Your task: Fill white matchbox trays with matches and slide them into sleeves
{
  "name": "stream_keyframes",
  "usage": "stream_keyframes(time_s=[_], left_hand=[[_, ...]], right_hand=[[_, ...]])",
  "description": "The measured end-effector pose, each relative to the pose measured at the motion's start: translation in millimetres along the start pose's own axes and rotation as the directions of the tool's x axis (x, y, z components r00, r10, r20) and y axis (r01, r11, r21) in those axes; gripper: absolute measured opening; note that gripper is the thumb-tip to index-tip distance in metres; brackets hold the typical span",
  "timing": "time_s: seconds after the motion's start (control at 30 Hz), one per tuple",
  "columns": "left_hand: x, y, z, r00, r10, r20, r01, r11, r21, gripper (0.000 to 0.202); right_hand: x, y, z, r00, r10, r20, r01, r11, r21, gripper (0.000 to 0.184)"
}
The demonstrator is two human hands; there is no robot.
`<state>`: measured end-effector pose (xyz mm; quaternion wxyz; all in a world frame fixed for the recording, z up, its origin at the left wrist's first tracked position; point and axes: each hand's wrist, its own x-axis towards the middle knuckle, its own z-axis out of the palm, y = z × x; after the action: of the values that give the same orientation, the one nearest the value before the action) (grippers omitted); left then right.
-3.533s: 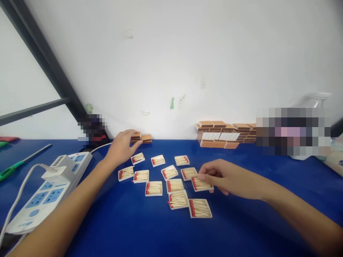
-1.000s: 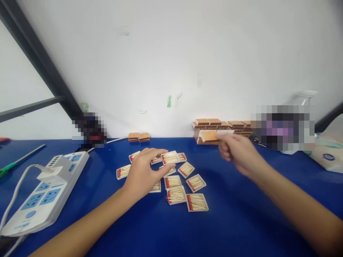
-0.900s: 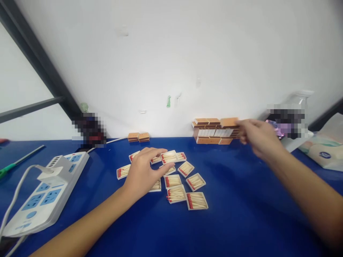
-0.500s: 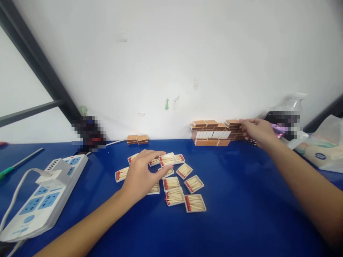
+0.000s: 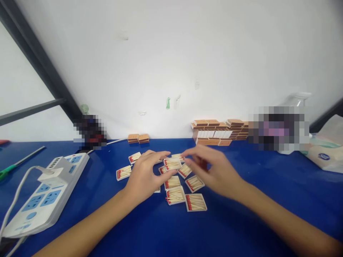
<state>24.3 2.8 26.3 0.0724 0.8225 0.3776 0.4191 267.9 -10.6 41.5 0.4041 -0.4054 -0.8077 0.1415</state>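
My left hand [image 5: 144, 173] holds an inner matchbox tray [image 5: 172, 164] filled with red-tipped matches, between the thumb and the forefinger. The tray sits just above other trays. Close to its right end is my right hand [image 5: 214, 167], thumb and forefinger a little apart with nothing visible between them. Around and below both hands lie several open trays of matches, among them one tray [image 5: 175, 195] and another tray [image 5: 196, 202] at the front. My left hand partly covers a few of them.
Against the wall stands a stack of matchboxes [image 5: 213, 134]; two small matchbox piles [image 5: 138, 138] stand further left. A power strip [image 5: 48, 196] with a plugged-in charger lies at left, beside a screwdriver [image 5: 21, 162]. A tissue pack [image 5: 325, 153] is at right.
My right hand has left the matchbox stack and come to the middle, beside the held tray. My left hand has shifted slightly right and nearer with that tray.
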Motion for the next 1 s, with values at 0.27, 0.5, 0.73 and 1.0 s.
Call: stream_keyframes(time_s=[0.27, 0.5, 0.73, 1.0], left_hand=[[-5, 12, 5.8, 0.984, 0.170, 0.053, -0.169, 0.985, -0.014, 0.041], [-7, 12, 6.1, 0.991, 0.093, 0.096, -0.091, 0.995, -0.027, 0.052], [-2, 9, 0.0, 0.993, -0.034, 0.112, 0.044, 0.995, -0.093, 0.055], [11, -2, -21.6, 0.967, -0.065, 0.248, 0.093, 0.991, -0.100, 0.083]], right_hand=[[-1, -19, 14, 0.973, 0.072, 0.218, -0.081, 0.996, 0.030, 0.009], [-1, -16, 6, 0.960, 0.065, 0.271, -0.065, 0.998, -0.009, 0.015], [-2, -10, -11, 0.951, 0.086, 0.296, -0.113, 0.991, 0.076, 0.031], [0, -3, -13, 0.953, 0.113, 0.280, -0.136, 0.988, 0.067, 0.033]])
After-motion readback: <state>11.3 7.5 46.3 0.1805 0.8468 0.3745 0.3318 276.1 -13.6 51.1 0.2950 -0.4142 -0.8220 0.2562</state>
